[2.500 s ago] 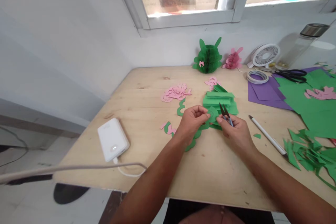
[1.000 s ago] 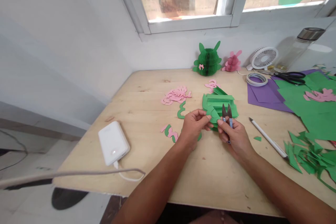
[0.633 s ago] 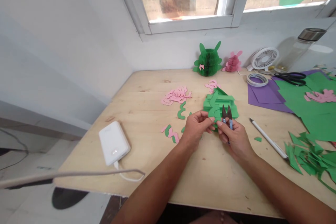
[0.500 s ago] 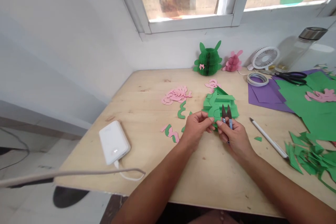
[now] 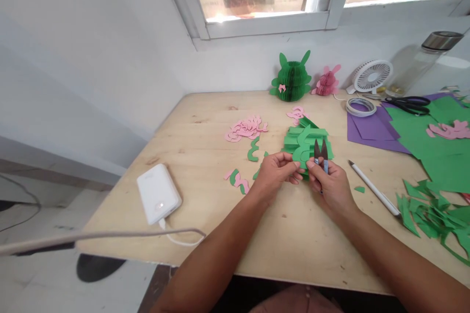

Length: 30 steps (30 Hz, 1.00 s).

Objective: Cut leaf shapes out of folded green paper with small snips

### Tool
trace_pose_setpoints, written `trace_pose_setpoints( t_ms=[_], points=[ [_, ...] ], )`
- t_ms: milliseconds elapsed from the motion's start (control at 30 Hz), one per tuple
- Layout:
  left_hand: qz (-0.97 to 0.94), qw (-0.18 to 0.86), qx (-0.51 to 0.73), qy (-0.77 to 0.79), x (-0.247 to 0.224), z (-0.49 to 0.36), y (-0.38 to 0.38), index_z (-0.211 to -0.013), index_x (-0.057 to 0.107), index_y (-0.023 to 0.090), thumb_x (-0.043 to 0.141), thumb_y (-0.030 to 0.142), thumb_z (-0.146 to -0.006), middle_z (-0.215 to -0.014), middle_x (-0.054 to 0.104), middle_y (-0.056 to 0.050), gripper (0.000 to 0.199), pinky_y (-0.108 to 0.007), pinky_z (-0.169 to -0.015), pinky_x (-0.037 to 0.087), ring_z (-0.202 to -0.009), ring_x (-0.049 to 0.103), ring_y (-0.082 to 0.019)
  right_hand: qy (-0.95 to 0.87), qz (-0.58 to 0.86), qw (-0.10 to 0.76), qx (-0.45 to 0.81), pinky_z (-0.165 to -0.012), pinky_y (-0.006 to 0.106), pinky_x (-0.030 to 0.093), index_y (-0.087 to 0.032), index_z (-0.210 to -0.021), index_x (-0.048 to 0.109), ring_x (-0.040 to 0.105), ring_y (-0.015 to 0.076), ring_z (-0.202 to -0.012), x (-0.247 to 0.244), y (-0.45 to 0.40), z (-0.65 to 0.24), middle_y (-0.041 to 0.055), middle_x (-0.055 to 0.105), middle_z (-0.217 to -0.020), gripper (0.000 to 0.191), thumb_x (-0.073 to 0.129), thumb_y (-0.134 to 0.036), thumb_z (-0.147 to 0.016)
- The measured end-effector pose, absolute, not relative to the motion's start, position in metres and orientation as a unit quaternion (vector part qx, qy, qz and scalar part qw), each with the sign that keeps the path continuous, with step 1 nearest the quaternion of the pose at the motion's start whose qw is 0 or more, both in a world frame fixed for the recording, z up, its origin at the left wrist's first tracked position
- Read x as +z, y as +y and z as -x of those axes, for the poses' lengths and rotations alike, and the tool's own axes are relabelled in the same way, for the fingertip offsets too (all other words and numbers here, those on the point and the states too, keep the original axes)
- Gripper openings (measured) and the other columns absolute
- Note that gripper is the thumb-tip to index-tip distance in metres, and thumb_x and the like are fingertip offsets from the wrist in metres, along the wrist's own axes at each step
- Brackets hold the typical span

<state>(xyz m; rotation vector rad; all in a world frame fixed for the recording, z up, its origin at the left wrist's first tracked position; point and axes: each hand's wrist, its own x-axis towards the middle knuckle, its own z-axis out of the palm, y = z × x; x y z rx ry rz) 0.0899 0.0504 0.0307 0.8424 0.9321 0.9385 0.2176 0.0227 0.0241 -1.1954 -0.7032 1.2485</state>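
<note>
Between thumb and fingers, my left hand [image 5: 279, 171] pinches a wavy green paper cutout [image 5: 302, 149]. My right hand [image 5: 329, 178] is closed round a pair of thread snips [image 5: 321, 151] with blue handles, blades pointing away from me and apart. Its thumb and fingertip are at the cutout's right edge; whether they grip the paper I cannot tell. Behind the cutout lies a stack of green paper strips [image 5: 321, 134]. Green curved pieces [image 5: 253, 149] and a pile of pink paper cutouts [image 5: 246, 129] lie to the left of my hands.
A white power bank [image 5: 158, 194] with a cable sits at the left. To the right are a white pen [image 5: 374, 188], green scraps [image 5: 428, 208], purple paper [image 5: 372, 124], tape [image 5: 361, 107] and black scissors [image 5: 407, 104]. A green paper figure [image 5: 293, 80] and fan [image 5: 372, 77] stand behind.
The green cutout now stands more face-on to me between my hands. My right hand has shifted slightly right with the snips. The camera view has moved a little.
</note>
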Motion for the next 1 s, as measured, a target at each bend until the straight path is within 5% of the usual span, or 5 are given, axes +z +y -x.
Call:
trace_pose_setpoints(
  t_ms=[1000],
  points=[
    [-0.348,0.705,0.458,0.415,0.032,-0.0923,0.0488,-0.07,0.053,0.016,0.076,0.025,-0.062,-0.058,0.062,0.002,0.026,-0.023,-0.056,0.05,-0.058,0.065,-0.013,-0.318,0.498,0.6,0.539,-0.039,0.021,0.021,-0.016,-0.066,0.061,0.032,0.0041,-0.04,0.0219,0.0225,-0.2203,-0.0057,0.048,-0.049,0.033,0.08,-0.042,-0.064]
  ],
)
